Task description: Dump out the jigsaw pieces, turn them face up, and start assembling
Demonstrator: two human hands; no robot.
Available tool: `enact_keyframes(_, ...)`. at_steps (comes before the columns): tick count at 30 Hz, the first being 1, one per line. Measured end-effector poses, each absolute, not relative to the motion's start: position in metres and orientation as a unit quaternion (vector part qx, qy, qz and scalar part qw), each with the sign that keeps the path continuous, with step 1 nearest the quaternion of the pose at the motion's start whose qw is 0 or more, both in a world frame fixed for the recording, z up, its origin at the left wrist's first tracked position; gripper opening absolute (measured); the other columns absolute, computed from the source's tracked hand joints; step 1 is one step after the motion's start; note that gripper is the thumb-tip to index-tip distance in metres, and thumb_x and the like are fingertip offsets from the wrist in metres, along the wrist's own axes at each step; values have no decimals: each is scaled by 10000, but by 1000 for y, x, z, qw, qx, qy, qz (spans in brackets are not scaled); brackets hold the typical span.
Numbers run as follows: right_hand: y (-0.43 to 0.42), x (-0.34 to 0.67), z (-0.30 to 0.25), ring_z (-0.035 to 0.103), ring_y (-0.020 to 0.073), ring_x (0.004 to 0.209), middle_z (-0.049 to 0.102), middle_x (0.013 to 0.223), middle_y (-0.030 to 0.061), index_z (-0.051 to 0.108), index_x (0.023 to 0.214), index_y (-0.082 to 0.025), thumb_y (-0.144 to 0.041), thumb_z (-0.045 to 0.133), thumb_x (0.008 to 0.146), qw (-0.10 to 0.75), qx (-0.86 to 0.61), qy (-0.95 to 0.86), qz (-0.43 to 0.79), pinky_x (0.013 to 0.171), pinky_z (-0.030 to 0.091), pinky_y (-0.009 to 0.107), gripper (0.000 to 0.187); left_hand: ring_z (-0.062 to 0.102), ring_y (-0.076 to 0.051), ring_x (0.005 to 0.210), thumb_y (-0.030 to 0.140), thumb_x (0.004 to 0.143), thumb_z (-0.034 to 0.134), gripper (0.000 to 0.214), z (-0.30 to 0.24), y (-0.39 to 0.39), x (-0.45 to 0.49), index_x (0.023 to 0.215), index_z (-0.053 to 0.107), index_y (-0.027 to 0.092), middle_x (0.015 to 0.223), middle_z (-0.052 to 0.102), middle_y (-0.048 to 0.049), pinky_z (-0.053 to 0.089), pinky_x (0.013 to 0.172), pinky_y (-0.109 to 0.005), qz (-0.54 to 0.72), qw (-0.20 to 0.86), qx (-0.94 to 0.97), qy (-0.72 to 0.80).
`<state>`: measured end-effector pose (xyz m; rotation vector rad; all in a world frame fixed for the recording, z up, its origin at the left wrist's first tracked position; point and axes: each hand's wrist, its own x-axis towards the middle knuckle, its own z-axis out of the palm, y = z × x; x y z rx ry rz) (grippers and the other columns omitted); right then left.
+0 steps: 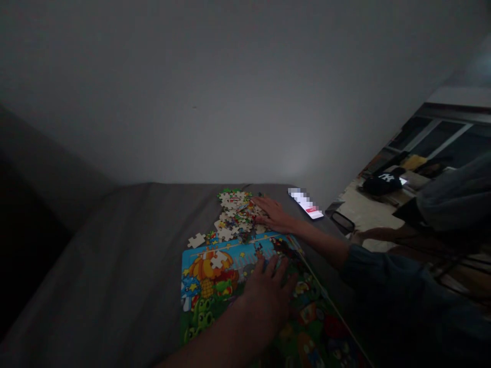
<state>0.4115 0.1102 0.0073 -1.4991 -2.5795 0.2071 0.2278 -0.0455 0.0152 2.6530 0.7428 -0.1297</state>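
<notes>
Left hand (268, 294) spreads over the picture board (224, 289); right hand (273, 213), fingers outstretched, covers jigsaw pieces (233, 210) beyond it, contact unclear in dimness. Pieces should handle light, stiff: pinch edges.

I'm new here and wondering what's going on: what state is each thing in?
Left hand: open, palm down over the board, fingers spread
Right hand: open, palm down at the pile's right side
Board: flat, picture side up
Pile: loose, jumbled puzzle pieces, many pale side up
Pale piece: loose, lying on the board
Phone: face up, screen lit
Cloth: slightly creased
</notes>
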Motion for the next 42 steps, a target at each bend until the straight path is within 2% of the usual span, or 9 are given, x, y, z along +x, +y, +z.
enact_keyframes(4, 101, 436, 16, 226, 280, 1561, 288, 1680, 75, 239, 1623, -296, -693, 281, 1004, 102, -517, -848, 62, 1250, 239, 551, 736, 215, -378, 1553, 614, 991, 507, 708, 25, -38, 219, 1561, 410, 206, 1674, 236, -170, 180, 1235, -633, -20, 198, 950, 241)
enact_keyframes(8, 75, 469, 11, 276, 300, 1543, 357, 1646, 103, 323, 1595, -275, -709, 312, 986, 118, -537, -834, 50, 1246, 248, 578, 748, 406, -304, 1464, 466, 959, 641, 572, 59, -1, 180, 1484, 498, 290, 1593, 445, -96, 327, 1185, -499, 20, 200, 948, 246)
enact_keyframes(14, 51, 491, -7, 442, 301, 1448, 504, 1546, 91, 479, 1505, -327, -610, 377, 1001, 144, -554, -819, 52, 1200, 344, 590, 586, 318, -430, 1461, 461, 582, 913, 1084, 80, 46, 126, 1527, 417, 268, 1585, 375, -155, 301, 1150, -560, -47, 175, 889, 420)
enact_keyframes(17, 51, 501, -7, 501, 310, 1389, 561, 1487, 96, 534, 1456, -328, -573, 401, 1002, 160, -561, -811, 49, 1161, 385, 605, 533, 386, -432, 1394, 429, 533, 920, 992, 71, 48, 124, 1423, 511, 269, 1499, 450, -153, 345, 1096, -562, -86, 183, 877, 436)
enact_keyframes(25, 46, 521, -3, 645, 286, 1102, 650, 1275, 139, 647, 1332, -258, -488, 503, 968, 171, -554, -811, 83, 964, 540, 507, 454, 557, -254, 1118, 370, 687, 821, 480, 60, 59, 117, 1111, 631, 248, 1208, 582, -54, 462, 894, -328, -65, 229, 884, 403)
enact_keyframes(32, 47, 506, -5, 628, 228, 828, 686, 971, 103, 642, 1337, -216, -418, 538, 945, 211, -566, -790, 109, 811, 552, 431, 453, 618, -228, 1062, 500, 818, 725, 498, 65, 63, 119, 1219, 647, 215, 1243, 610, -71, 491, 903, -319, -27, 241, 889, 389)
enact_keyframes(36, 46, 489, -7, 657, 217, 843, 686, 1158, 118, 591, 1397, -239, -389, 558, 924, 289, -570, -757, 139, 806, 590, 434, 497, 638, -211, 1042, 455, 927, 586, 393, 68, 67, 116, 1234, 654, 218, 1210, 650, -72, 504, 917, -322, 4, 239, 885, 400)
enact_keyframes(39, 43, 481, -7, 680, 253, 1066, 543, 1458, 137, 469, 1509, -250, -375, 566, 911, 367, -546, -734, 170, 904, 605, 461, 619, 643, -223, 1037, 364, 971, 486, 328, 70, 72, 110, 1193, 665, 203, 1211, 661, -91, 495, 951, -363, 40, 150, 881, 448)
enact_keyframes(42, 41, 478, -6, 645, 270, 1196, 504, 1509, 124, 481, 1502, -260, -347, 564, 919, 394, -517, -741, 168, 960, 599, 473, 595, 634, -249, 1092, 394, 1005, 426, 364, 69, 74, 107, 1201, 658, 193, 1249, 644, -106, 477, 1010, -418, 73, 91, 874, 472)
